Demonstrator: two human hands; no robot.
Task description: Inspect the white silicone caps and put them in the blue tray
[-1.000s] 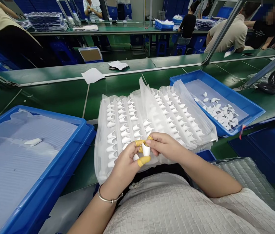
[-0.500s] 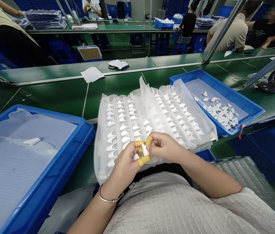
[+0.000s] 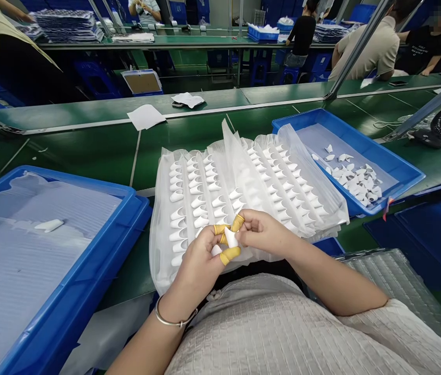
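Left hand [image 3: 199,255] & right hand [image 3: 263,234] meet just this side of the clear bag [image 3: 244,192] of white parts, fingertips w/ yellow cots pinched together on one small white piece [image 3: 231,238], other fingers curled in. A second white piece sits tucked under the left thumb. Left of bag: blue tray [image 3: 87,291] w/ a lone white piece [image 3: 49,225] on its liner. Right of bag, further back: blue bin [image 3: 396,166] w/ loose white pieces [image 3: 355,179]. Beyond bag: white paper [image 3: 145,116] on the green bench.
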